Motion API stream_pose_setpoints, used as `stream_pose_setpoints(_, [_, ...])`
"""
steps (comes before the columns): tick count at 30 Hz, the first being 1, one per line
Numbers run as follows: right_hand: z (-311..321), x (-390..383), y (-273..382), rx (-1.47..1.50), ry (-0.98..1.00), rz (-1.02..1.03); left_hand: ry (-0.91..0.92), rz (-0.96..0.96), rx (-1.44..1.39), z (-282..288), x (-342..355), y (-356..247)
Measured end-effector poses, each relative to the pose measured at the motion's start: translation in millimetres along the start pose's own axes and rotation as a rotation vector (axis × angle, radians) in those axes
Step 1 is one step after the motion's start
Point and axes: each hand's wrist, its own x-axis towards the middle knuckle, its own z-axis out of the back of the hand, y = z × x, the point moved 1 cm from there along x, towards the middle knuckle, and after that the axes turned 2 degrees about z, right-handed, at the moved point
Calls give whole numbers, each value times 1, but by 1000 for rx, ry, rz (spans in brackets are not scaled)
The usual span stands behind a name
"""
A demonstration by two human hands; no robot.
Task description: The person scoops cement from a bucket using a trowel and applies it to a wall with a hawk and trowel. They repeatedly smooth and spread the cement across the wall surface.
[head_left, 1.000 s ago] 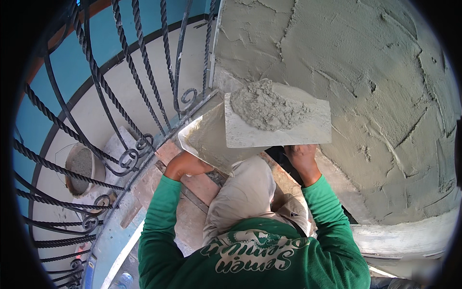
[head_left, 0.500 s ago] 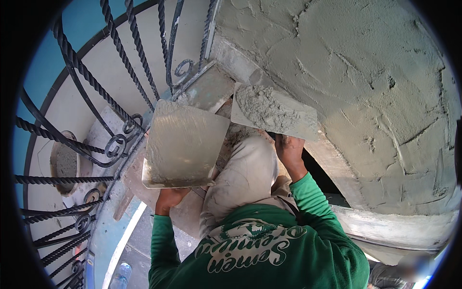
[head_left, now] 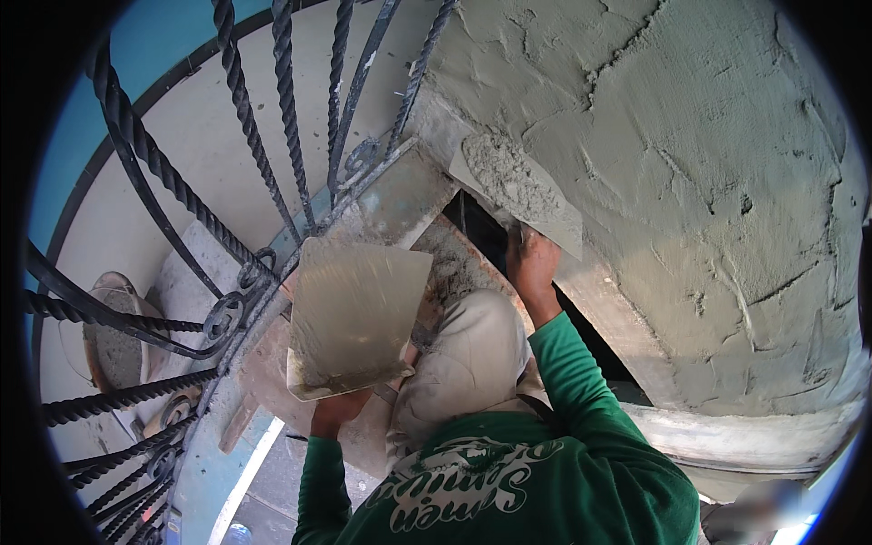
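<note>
My left hand [head_left: 336,411] supports a flat, pale mortar board [head_left: 359,304] from below; its fingers are mostly hidden beneath the near edge. A thin smear of wet mortar covers the board. My right hand [head_left: 534,265] is closed round the handle of a flat rectangular trowel [head_left: 565,221]. A lumpy heap of grey mortar [head_left: 509,174] lies on the trowel's blade. The blade is tilted and close to the lower edge of the plastered wall [head_left: 699,182]; whether it touches cannot be made out. My bent knee [head_left: 463,359] is between the two hands.
Twisted iron railing bars [head_left: 243,118] curve along the left. Beyond them stands a bucket [head_left: 113,341] with grey residue. A dark gap [head_left: 595,336] runs below the wall. At the bottom edge is a plastic bottle [head_left: 238,534], and a person [head_left: 754,520] is at lower right.
The trowel with its mortar has moved up and left along the wall's foot and tilted more steeply, uncovering the dark gap beneath. The mortar board has dropped slightly nearer me. The whole view has shifted somewhat.
</note>
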Motion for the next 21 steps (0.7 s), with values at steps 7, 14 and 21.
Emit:
stream_pose_setpoints(7, [-22, 129, 8, -176, 385, -77, 59, -34, 57, 3, 3, -9])
stream_pose_setpoints(14, [-16, 203, -9, 30, 571, -31, 22, -123, 58, 1, 6, -17])
stream_pose_setpoints(21, [-21, 250, -18, 177, 547, -98, -8, -144, 117, 1, 9, -21])
